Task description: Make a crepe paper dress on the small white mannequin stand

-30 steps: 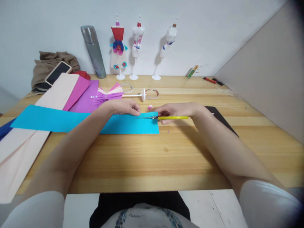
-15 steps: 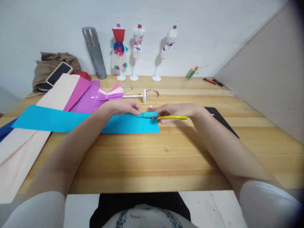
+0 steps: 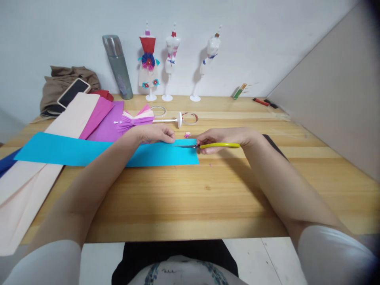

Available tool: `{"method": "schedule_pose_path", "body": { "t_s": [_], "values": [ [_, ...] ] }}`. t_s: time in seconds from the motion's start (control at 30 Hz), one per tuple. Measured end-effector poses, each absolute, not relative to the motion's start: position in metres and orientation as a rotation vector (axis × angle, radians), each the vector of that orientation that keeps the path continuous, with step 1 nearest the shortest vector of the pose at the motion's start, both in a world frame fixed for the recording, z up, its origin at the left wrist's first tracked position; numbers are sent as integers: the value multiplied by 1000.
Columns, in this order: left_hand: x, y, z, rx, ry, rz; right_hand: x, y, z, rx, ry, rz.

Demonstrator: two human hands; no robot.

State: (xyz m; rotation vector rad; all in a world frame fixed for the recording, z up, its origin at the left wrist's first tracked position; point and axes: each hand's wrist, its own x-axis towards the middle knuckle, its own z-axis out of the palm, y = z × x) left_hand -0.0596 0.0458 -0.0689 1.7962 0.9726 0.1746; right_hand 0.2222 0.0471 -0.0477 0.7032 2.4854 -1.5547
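Note:
A long strip of turquoise crepe paper (image 3: 163,155) lies across the table from the left. My left hand (image 3: 157,133) is closed, pinching the strip's far edge near its right end. My right hand (image 3: 216,138) is closed on scissors (image 3: 219,145) with yellow handles. Their blades point left and lie along the paper just inside the far edge. Behind my left hand a small mannequin (image 3: 166,120) in a purple and pink paper dress (image 3: 135,120) lies on its side, its white stand to the right.
Sheets of pale pink (image 3: 74,113), magenta and purple paper (image 3: 108,122) are piled at the left. A phone (image 3: 74,93), brown cloth (image 3: 49,89) and grey flask (image 3: 118,71) stand behind. Mannequins (image 3: 148,63) line the wall. Tape rolls (image 3: 190,118) and a black flat object (image 3: 274,145) lie nearby.
The scissors and my right hand have shifted slightly to the right along the paper's far edge. My left hand keeps its pinch in nearly the same place.

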Motion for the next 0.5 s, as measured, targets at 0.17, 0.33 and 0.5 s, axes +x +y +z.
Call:
{"method": "schedule_pose_path", "body": {
  "t_s": [0.17,0.33,0.5],
  "values": [
    [-59,45,-70,1760,952,222,224,46,-47,715,2462,-1556],
    [-60,45,-69,1728,1009,200,224,43,-42,740,2463,-1519],
    [-58,43,-68,1696,959,246,217,41,-39,790,2509,-1454]
  ]
}}
